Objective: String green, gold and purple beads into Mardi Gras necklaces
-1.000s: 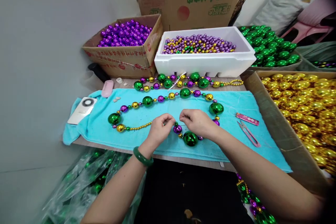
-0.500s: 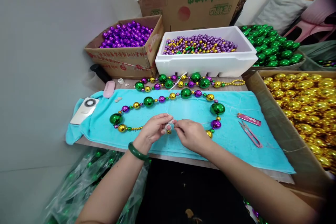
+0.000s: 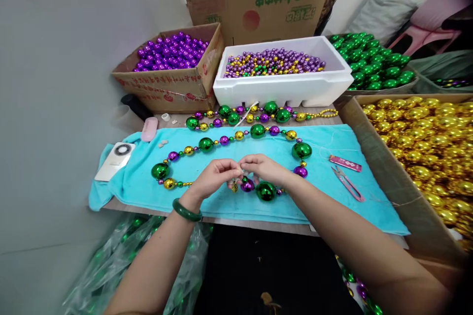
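A bead strand [image 3: 206, 144] of green, purple and gold beads curves in a loop on the turquoise towel [image 3: 318, 211]. My left hand [image 3: 218, 177], below a green bangle [image 3: 186, 210] on the wrist, pinches at the near side of the loop. My right hand [image 3: 264, 170] meets it there, fingertips closed together. What lies between the fingertips is too small to name. Just under the hands are a small gold bead, a purple bead [image 3: 247, 185] and a large green bead [image 3: 266, 191]. Another strand [image 3: 283, 115] lies behind the towel.
Behind stand a carton of purple beads [image 3: 158, 89] and a white foam box [image 3: 281, 89]. Gold beads [image 3: 424, 142] fill a box at the right. Pink snips [image 3: 349, 184] and a red packet [image 3: 345, 163] lie on the towel's right; a phone [image 3: 115, 161] is at its left.
The hands have come closer together, and the right hand has turned and opened out from its fist. The purple and large green beads now show beneath it. The view has shifted slightly.
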Motion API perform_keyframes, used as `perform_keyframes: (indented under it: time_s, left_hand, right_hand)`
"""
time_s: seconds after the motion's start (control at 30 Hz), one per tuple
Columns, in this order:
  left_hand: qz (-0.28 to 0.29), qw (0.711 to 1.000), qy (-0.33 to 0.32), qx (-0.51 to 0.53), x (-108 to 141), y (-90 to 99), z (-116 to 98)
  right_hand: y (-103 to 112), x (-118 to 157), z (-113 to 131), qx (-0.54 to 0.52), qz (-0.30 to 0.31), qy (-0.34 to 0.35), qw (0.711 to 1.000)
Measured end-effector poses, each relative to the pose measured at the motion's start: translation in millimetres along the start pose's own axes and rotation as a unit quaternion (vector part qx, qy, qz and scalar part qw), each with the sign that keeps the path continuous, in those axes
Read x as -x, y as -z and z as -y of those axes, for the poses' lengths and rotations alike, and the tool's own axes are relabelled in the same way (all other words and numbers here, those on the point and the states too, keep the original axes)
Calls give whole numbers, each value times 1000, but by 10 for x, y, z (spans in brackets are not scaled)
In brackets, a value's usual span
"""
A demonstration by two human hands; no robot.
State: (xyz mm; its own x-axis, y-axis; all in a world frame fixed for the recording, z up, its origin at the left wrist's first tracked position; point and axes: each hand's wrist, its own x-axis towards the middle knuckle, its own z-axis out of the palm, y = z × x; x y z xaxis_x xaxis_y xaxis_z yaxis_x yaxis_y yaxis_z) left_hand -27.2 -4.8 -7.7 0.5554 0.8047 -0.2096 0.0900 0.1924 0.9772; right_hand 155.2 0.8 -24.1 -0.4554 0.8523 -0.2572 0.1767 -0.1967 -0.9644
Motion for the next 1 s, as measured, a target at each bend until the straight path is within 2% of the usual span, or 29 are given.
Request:
perform_keyframes:
  time_s: [0.1, 0.23, 0.37, 0.47, 0.6, 0.7, 0.77, 0.83, 1.0]
  left_hand:
    - [-29, 999, -37, -12, -38, 1, 49]
    - [-56, 996, -70, 8, -103, -21, 177]
    - [-76, 993, -81, 32, -156, -80, 277]
    - [-86, 992, -78, 46, -168, -145, 300]
    - [-134, 985, -106, 35, -140, -265, 368]
    - [-201, 970, -114, 75, -92, -387, 510]
    - [-230, 957, -92, 153, -61, -483, 614]
    - [-239, 934, -67, 258, -43, -578, 681]
    - [-233, 842, -23, 485, -83, -717, 658]
  right_hand:
    - [68, -77, -62, -64, 72, -45, 994]
    - [133, -48, -145, -137, 93, -59, 984]
    - [133, -11, -227, -187, 51, -88, 977]
    - [114, 12, -300, -203, 14, -80, 976]
    - [135, 75, -402, -242, -72, -19, 967]
    - [192, 149, -476, -351, -130, 45, 926]
    - [215, 194, -514, -412, -136, 47, 899]
    - [206, 225, -532, -432, -127, 27, 893]
    - [94, 253, -463, -366, -120, 35, 922]
